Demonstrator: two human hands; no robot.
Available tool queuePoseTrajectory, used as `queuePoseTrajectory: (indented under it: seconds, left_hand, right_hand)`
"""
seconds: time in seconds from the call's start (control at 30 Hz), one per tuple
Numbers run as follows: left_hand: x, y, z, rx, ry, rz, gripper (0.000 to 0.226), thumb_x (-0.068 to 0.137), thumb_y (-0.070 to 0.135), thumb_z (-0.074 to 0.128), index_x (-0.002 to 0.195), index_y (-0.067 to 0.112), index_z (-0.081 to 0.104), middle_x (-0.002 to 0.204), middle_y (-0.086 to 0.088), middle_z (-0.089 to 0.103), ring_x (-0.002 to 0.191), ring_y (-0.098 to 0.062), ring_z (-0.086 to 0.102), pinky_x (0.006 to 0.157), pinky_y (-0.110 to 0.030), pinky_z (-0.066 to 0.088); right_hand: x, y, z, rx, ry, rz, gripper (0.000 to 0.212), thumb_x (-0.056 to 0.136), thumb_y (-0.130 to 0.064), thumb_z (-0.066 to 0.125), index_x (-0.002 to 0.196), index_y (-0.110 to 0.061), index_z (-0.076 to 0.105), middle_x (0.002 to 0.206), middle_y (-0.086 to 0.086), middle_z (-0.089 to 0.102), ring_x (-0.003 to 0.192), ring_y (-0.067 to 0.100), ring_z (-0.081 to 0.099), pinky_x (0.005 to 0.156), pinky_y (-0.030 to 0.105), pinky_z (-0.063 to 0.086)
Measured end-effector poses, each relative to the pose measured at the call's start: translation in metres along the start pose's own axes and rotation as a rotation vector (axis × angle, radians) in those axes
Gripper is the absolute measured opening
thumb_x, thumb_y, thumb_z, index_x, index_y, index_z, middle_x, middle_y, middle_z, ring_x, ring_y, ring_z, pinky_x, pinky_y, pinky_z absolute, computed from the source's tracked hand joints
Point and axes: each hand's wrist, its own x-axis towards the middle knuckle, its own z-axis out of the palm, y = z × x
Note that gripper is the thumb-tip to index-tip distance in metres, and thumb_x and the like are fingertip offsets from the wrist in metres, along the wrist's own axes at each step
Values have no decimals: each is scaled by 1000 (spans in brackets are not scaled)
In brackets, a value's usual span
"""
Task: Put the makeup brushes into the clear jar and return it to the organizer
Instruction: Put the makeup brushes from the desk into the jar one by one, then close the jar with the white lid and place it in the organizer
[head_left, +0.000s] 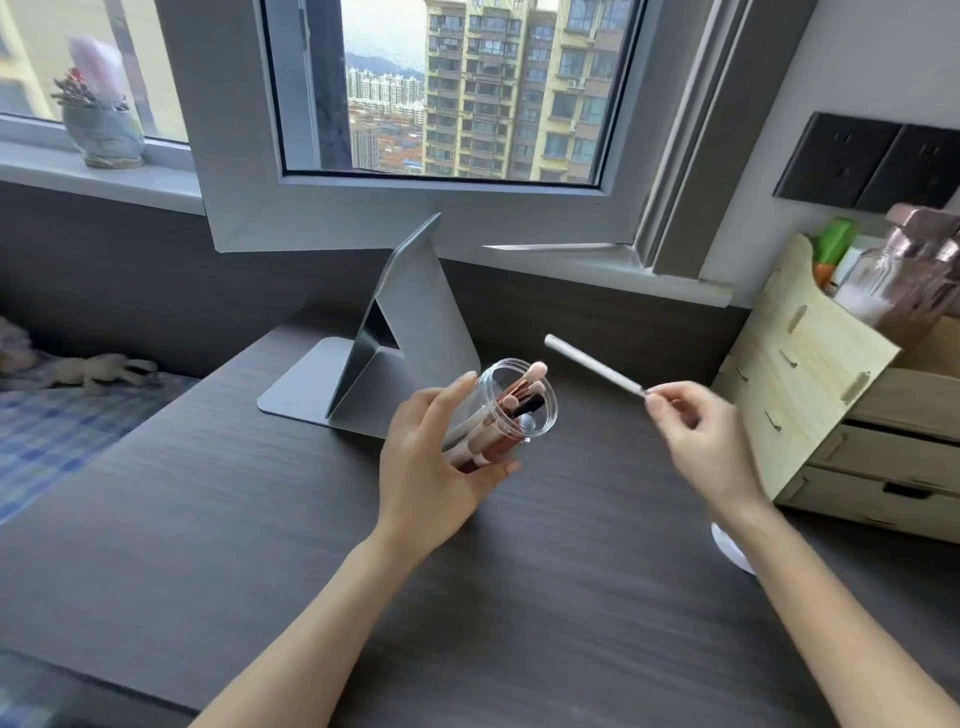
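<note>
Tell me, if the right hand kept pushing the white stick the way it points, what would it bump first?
Probably nothing on the desk. The right hand aims the white brush up and left, passing above the clear jar. Beyond lies the grey stand, though depth is unclear.

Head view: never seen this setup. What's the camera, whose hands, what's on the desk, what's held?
There is no robot. The one picture comes from a wide-angle camera worn on a person's head, looking forward and down at their own bare hands over a dark desk.

The left hand has its grip around a clear jar, tilted, with several makeup brushes already inside. The right hand pinches one end of a slim white-handled brush; its free end points up and away, toward the jar side.

On the desk: a folded grey stand behind the jar, and a wooden organizer with drawers on the right.
</note>
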Motion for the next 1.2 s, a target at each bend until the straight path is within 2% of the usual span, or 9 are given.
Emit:
queuePoseTrajectory:
  seconds: [0.13, 0.2, 0.3, 0.4, 0.53, 0.73, 0.83, 1.0, 1.2]
  left_hand:
    - [-2, 3, 1, 13, -18, 16, 79, 55, 38, 81, 125, 32, 45, 105, 11, 52, 95, -13, 52, 82, -15, 40]
    - [-2, 4, 1, 26, -41, 39, 79, 56, 39, 81, 127, 32, 45, 107, 10, 52, 97, -10, 50, 83, -14, 40]
    - [-5, 4, 2, 67, -90, 101, 81, 57, 38, 82, 129, 29, 46, 111, 4, 56, 101, -5, 45, 85, -17, 38]
    - [-7, 6, 3, 99, -132, 166, 82, 57, 38, 82, 129, 28, 46, 113, -1, 60, 102, -12, 48, 89, -22, 38]
    - [-7, 6, 4, 83, -114, 173, 81, 55, 37, 83, 127, 25, 49, 111, 0, 59, 101, -13, 50, 93, -11, 30]
    - [-5, 7, 2, 54, -82, 126, 79, 56, 37, 82, 126, 24, 49, 108, 6, 54, 96, -8, 46, 89, -6, 30]
    - [-4, 7, 1, 48, -70, 97, 77, 56, 38, 82, 124, 24, 50, 106, 7, 54, 94, -5, 45, 83, -15, 35]
    - [-4, 9, 3, 53, -79, 94, 76, 56, 38, 81, 124, 23, 51, 105, -3, 60, 94, -11, 49, 83, -20, 36]
    - [-6, 12, 1, 55, -88, 106, 77, 56, 38, 82, 124, 24, 49, 106, -6, 62, 97, -17, 52, 83, -27, 41]
  right_hand:
    - [-31, -45, -45, 241, 18, -107, 23, 89, -11, 59, 76, -29, 65, 55, -17, 58, 49, 0, 47, 48, 7, 33]
    - [-41, -61, -51, 10, 33, -320, 12, 87, -17, 60, 78, -23, 65, 64, -11, 63, 60, 3, 55, 54, 9, 40]
    - [-44, -73, -35, -394, 59, -566, 14, 85, -21, 57, 80, -15, 69, 66, -3, 60, 62, 17, 53, 56, 31, 44]
    - [-47, -79, -3, -525, 27, -659, 11, 82, -13, 58, 85, -12, 69, 69, 2, 60, 64, 22, 52, 52, 30, 40]
    - [-54, -80, 25, -536, -13, -719, 27, 67, -1, 59, 92, -10, 65, 72, 3, 62, 65, 23, 53, 53, 27, 41]
    - [-57, -69, 6, -223, 109, -611, 15, 86, -4, 52, 91, -7, 65, 82, 3, 66, 76, 19, 55, 65, 26, 42]
    - [-51, -23, -19, -390, 123, -382, 16, 86, -19, 55, 93, -12, 67, 87, 0, 68, 81, 21, 58, 70, 26, 41]
    - [-55, 47, -60, -842, -371, 262, 60, 81, -55, 57, 132, -25, 47, 133, 5, 53, 122, 30, 44, 100, 40, 36]
    - [-54, 43, -57, -496, -348, 168, 56, 82, -39, 65, 135, -30, 46, 121, 5, 53, 117, 23, 45, 95, 27, 34]
